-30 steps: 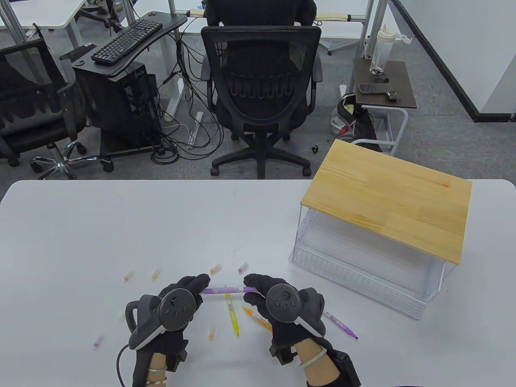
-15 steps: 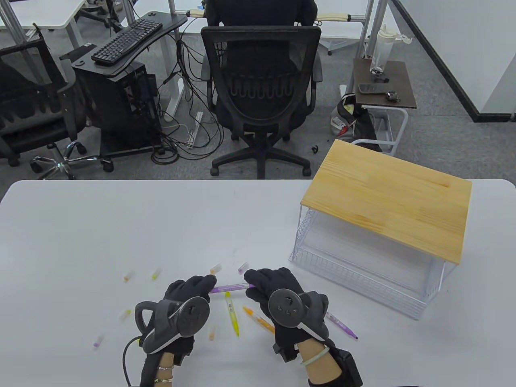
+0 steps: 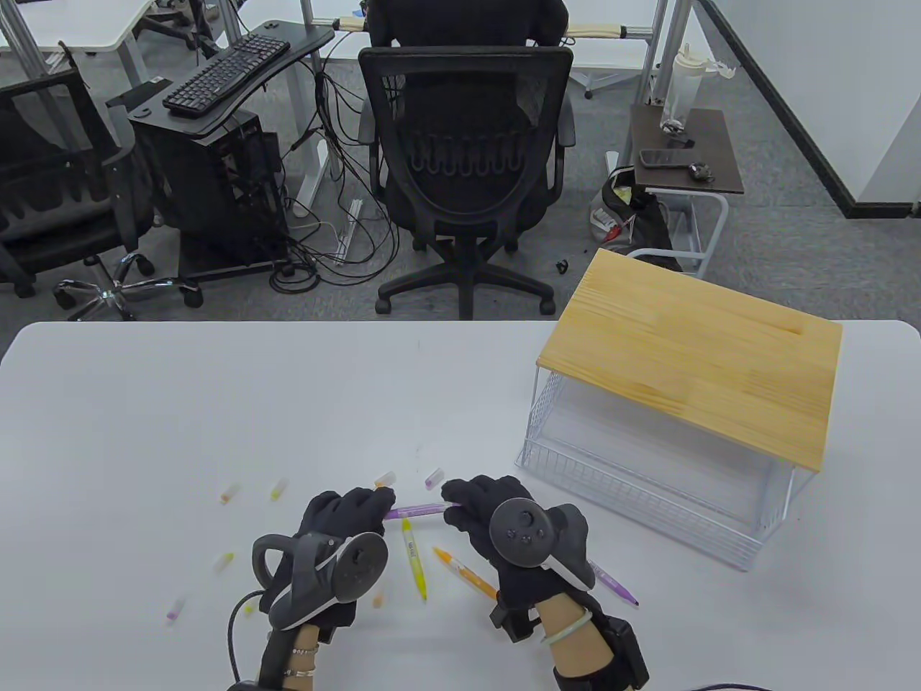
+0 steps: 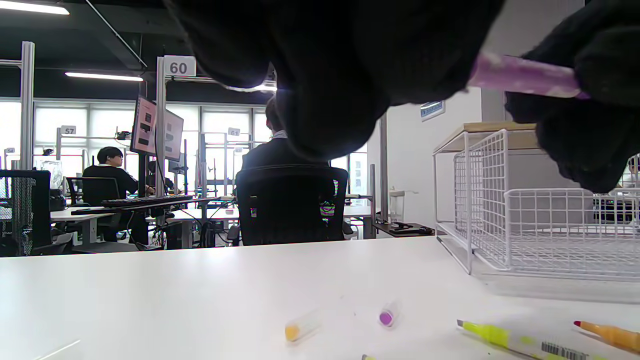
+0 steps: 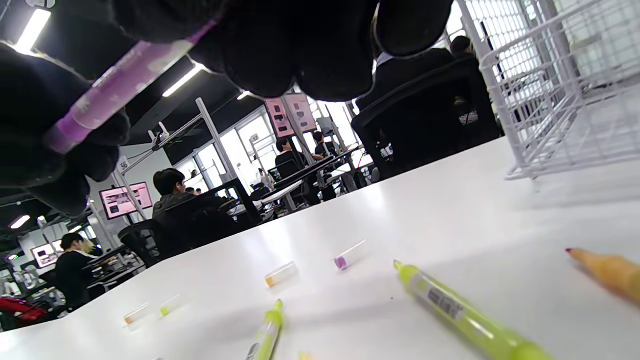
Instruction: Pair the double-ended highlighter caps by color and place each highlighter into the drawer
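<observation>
Loose caps (image 3: 388, 478) lie left of the drawer (image 3: 647, 497); highlighters (image 3: 414, 558) apparently nearer, between the hands.

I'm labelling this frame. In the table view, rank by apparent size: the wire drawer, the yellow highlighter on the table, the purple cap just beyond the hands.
1. Wire drawer, by far the largest.
2. Yellow highlighter.
3. Purple cap, the smallest.

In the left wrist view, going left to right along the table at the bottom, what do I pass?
Orange cap → purple cap → yellow highlighter → orange highlighter.
</observation>
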Demonstrator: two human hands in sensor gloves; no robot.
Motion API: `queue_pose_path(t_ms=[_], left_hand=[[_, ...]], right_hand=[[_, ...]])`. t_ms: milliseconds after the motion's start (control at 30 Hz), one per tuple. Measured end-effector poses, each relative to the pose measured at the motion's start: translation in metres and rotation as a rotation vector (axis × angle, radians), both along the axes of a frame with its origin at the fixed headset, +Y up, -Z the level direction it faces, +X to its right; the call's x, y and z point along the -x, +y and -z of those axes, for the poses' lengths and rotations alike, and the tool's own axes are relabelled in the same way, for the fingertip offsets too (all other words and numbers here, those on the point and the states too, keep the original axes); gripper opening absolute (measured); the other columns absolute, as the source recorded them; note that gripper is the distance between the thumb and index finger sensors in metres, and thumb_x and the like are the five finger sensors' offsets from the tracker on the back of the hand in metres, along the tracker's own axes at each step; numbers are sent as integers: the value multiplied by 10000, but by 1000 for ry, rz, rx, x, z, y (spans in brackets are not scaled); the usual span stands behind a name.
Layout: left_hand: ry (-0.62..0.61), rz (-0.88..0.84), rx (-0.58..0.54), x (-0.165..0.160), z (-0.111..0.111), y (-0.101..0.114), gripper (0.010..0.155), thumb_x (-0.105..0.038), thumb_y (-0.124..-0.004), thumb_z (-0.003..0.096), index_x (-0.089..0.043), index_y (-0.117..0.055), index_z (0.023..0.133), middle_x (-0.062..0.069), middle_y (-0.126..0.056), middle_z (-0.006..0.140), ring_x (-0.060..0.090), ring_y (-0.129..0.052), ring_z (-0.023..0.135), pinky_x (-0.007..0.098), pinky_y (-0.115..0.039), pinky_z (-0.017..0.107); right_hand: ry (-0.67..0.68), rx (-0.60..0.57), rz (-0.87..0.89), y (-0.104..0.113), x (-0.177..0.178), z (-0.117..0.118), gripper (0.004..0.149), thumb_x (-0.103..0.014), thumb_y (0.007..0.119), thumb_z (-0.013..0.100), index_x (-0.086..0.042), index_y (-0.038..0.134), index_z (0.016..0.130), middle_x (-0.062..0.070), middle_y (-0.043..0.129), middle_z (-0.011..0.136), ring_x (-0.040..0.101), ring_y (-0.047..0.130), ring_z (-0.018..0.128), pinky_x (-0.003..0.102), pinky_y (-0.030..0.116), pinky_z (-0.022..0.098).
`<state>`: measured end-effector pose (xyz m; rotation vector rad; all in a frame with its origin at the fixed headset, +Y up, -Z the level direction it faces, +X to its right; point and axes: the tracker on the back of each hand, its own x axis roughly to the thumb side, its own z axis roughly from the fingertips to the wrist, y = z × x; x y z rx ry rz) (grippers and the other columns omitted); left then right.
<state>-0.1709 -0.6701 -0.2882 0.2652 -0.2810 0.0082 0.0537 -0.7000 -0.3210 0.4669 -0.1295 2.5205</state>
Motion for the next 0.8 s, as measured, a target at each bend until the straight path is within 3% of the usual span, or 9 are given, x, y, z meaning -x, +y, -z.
queue_pose_path(t_ms=[400,800], left_hand=[[31,142,-74,-10,-8,5,478,-305,-813,414,-301,-803,892,-29,-907,883,77,-1022,621,430,-756,730],[6,168,-90,-15,-9,2,482,-300,-819,402,-302,-794,883,-28,-882,878,89,-1019,600,422,-754,739]], right_hand=[[146,173,131,-6,-1,9,432,-455,593,597,-276,681,980,-94,850,649,231,867,554,531,624,747],[210,234,184,-6,-3,10,449,-436,593,604,-184,727,950,-102,853,513,223,878,423,513,682,676]])
